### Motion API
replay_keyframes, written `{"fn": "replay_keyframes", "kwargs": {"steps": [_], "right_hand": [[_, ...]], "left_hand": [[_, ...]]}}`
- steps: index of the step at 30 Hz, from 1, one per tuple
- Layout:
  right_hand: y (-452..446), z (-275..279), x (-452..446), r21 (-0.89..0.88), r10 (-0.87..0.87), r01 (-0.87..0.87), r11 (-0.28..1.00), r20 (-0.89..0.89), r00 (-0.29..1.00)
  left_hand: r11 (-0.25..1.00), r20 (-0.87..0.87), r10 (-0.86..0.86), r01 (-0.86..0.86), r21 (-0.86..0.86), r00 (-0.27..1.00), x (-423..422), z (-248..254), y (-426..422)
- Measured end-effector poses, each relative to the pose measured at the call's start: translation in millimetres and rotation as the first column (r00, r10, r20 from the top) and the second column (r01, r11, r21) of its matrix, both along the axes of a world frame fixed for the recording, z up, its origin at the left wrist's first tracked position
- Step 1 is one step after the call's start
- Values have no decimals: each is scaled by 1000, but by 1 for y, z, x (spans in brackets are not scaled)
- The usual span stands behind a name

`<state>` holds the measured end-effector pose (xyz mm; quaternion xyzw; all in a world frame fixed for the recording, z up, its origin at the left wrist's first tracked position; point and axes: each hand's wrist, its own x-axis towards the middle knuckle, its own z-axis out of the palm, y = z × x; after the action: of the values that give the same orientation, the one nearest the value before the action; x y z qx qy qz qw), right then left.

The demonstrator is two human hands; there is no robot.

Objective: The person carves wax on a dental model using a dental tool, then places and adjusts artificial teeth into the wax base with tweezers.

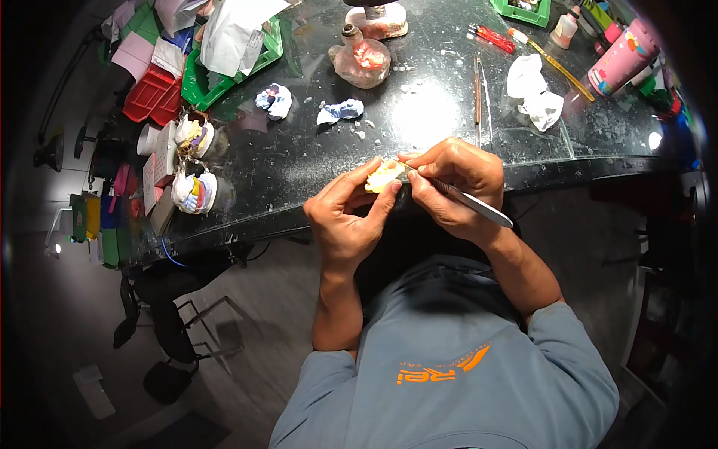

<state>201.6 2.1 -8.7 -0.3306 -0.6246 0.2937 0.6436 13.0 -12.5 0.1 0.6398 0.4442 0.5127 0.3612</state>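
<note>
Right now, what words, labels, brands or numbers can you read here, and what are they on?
"Rei": orange, upside down, on the grey shirt.
Smaller line beside that logo: too small to read.
Marks on the pale box at picture left: too blurred.
I can read nothing else.

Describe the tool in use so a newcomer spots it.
At the black table, find the person's right hand. Its tool points at the yellow piece in the left hand. Unlike the two slim tools lying beyond, this one has a broad, pale handle end.

white crumbs (360, 135) and crumpled tissue (541, 110) lie on the black table (280, 172)
</note>
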Motion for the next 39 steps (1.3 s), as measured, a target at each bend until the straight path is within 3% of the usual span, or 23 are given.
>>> {"fn": "replay_keyframes", "kwargs": {"steps": [28, 31, 34, 37, 39], "right_hand": [[1, 2, 0, 28, -3, 2, 1000, 38, 999], [2, 5, 3, 61, -2, -5, 998, 124, 992], [5, 1, 2, 119, 33, -41, 992, 73, 997], [-3, 4, 1, -68, 3, -3, 998, 3, 1000], [-3, 5, 1, -59, -6, 7, 998, 9, 1000]], "left_hand": [[998, 53, 36, -38, 48, 998, 3, -4, 2], [998, 58, 32, -35, 44, 998, 2, -6, 3], [998, 45, 44, -45, 31, 998, 2, -3, 2], [999, 76, 39, -37, -22, 996, 0, -4, 2], [999, 102, 31, -27, -32, 994, 1, -4, 2]]}}
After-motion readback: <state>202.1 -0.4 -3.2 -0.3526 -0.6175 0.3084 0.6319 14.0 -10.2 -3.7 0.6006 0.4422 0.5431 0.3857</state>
